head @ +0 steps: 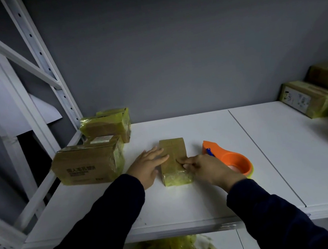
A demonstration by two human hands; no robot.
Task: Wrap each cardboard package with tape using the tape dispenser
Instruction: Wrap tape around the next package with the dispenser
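The hands are apart, 1 on each side of the package (172, 152) at frame centre: the left hand (147, 165) lies flat with straight fingers across its left edge and top, and the right hand (205, 167) has thumb and forefinger pinched together on its top face, apparently on a loose edge of tape (177, 179), though the dim light hides the edge itself. The dispenser (234, 160) lies on the shelf (188, 205) just right of the package, behind the right hand, held by neither. The main risk is in the tape: a thin film pulled at an angle would likely crease, fold onto itself or tear, leaving a wrinkled seam. If the left hand eases off, the light package would probably slide or turn under the pull. The right wrist sits close to the dispenser and could nudge it toward the frame's right. 2 wrapped boxes (88, 167) at left are near enough that a swinging tape tail could stick to them.
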